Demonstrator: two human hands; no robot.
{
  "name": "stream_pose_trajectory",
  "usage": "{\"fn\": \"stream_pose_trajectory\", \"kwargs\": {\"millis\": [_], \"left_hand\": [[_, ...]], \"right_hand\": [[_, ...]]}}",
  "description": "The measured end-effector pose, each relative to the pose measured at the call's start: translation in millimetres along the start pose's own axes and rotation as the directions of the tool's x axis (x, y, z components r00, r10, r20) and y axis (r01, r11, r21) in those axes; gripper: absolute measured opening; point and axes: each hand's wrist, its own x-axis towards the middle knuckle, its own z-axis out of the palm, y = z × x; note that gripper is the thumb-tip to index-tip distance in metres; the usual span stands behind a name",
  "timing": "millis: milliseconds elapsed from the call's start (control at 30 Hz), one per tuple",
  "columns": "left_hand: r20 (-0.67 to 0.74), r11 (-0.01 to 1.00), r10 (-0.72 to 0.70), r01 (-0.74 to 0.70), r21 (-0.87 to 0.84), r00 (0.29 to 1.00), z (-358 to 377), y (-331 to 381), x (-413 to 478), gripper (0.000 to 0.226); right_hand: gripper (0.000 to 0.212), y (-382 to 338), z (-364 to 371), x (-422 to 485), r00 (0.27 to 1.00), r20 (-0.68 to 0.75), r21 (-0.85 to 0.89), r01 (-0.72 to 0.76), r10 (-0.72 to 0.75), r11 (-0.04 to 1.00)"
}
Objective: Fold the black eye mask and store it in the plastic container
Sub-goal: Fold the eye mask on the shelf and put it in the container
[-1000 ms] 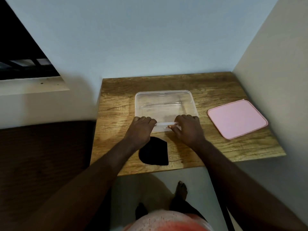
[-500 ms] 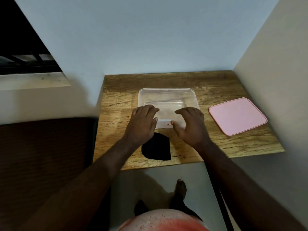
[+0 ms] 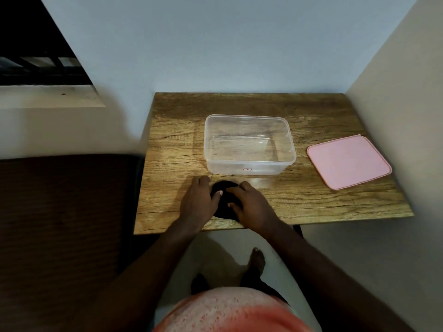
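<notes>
Black eye mask (image 3: 224,200) lies on the wooden corner table (image 3: 311,200), left hand (image 3: 199,200) and right hand (image 3: 249,204) pinching it

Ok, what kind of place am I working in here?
Likely a room at home: small wooden table tucked into a wall corner, barred window at left, bare foot on the floor.

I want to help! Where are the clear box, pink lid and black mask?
Clear rectangular plastic container (image 3: 227,167), head view, front wall.
Flat pink square lid (image 3: 348,161), head view, top centre.
Black fabric eye mask (image 3: 223,209), head view, uncovered middle.
</notes>
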Motion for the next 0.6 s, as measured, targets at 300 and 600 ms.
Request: {"fn": "stream_pose_trajectory", "kwargs": {"millis": [300, 600], "left_hand": [[0.134, 0.982, -0.185, 0.189, -0.022, 0.974, -0.5, 4.0, 18.9, 0.038], [0.126, 0.957, -0.097, 0.127, -0.259, 0.987, -2.3, -1.3, 11.9, 0.019]], "right_hand": [[0.045, 3.8, 10.9, -5.8, 0.998, -0.058, -0.047, 0.027, -0.029, 0.999], [0.075, 2.4, 9.3, -9.0, 0.994, -0.07, 0.128, -0.071, 0.081, 0.989]]}}
